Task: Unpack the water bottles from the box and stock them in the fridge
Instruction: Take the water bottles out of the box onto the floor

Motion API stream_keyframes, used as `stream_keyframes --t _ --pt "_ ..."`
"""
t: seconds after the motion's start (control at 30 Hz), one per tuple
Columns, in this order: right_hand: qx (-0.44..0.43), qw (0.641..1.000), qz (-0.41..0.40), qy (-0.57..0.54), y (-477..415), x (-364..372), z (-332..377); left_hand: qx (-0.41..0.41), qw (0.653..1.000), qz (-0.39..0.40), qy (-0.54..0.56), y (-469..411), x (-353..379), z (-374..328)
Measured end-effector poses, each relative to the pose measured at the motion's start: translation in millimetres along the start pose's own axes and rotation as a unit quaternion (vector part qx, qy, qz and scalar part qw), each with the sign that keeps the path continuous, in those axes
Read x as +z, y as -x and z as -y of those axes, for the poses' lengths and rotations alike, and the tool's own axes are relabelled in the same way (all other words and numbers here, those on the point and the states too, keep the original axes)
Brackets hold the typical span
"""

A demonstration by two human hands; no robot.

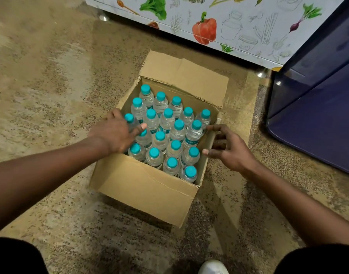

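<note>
grips one bottle [129,118] at left edge of full box [146,186] near fridge [317,115] with left hand [116,133], likely to lift out; holds right hand [229,153] spread, empty, by right wall for steadying.

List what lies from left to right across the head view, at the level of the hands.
In order: left hand → bottles → right hand → blue appliance.
</note>
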State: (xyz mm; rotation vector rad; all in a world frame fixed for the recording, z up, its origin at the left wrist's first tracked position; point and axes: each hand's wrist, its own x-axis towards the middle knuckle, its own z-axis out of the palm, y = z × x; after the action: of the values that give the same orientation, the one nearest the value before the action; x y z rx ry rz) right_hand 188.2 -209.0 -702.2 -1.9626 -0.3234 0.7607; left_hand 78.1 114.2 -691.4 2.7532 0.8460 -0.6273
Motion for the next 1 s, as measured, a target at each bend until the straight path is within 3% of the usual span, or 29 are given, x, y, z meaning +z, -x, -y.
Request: stream_keyframes --t 0.1,0.17,0.27,0.33,0.43,0.5,0.6,0.87,0.93,1.0 --pt "-0.001 0.999 0.028 0.034 -5.9 -9.7 0.7 0.070 0.985 -0.090 -0.128 24.4 0.5 -34.7" --pt "-0.007 0.996 0.038 0.075 -9.8 -15.5 0.8 0.228 0.954 -0.147 -0.124 44.8 1.6 -62.9" --pt "-0.030 0.991 0.043 0.121 -18.5 -23.7 3.8 0.516 0.842 -0.130 -0.089 77.3 10.9 -102.6" --pt "-0.051 0.982 0.044 0.179 -26.8 -27.7 8.1 0.619 0.762 -0.103 -0.161 94.5 24.6 -119.3" --pt "-0.107 0.936 -0.022 0.336 -41.1 -30.8 13.5 0.637 0.709 -0.048 -0.300 102.4 43.8 -123.8" --pt "-0.161 0.864 -0.114 0.463 -51.2 -31.7 18.1 0.614 0.703 -0.028 -0.357 101.2 48.2 -121.5" --pt "-0.206 0.797 -0.127 0.554 -66.1 -30.0 24.1 0.615 0.702 -0.036 -0.359 99.5 49.7 -119.5" --pt "-0.252 0.716 -0.094 0.644 -86.4 -11.4 30.9 0.635 0.700 -0.034 -0.325 93.9 46.2 -124.5" --pt "-0.260 0.709 -0.079 0.651 -85.7 -6.4 35.1 0.639 0.699 -0.036 -0.318 90.2 46.5 -122.7" --pt "-0.255 0.729 -0.054 0.632 -82.1 -5.4 43.5 0.643 0.701 -0.036 -0.307 87.0 46.2 -120.6"
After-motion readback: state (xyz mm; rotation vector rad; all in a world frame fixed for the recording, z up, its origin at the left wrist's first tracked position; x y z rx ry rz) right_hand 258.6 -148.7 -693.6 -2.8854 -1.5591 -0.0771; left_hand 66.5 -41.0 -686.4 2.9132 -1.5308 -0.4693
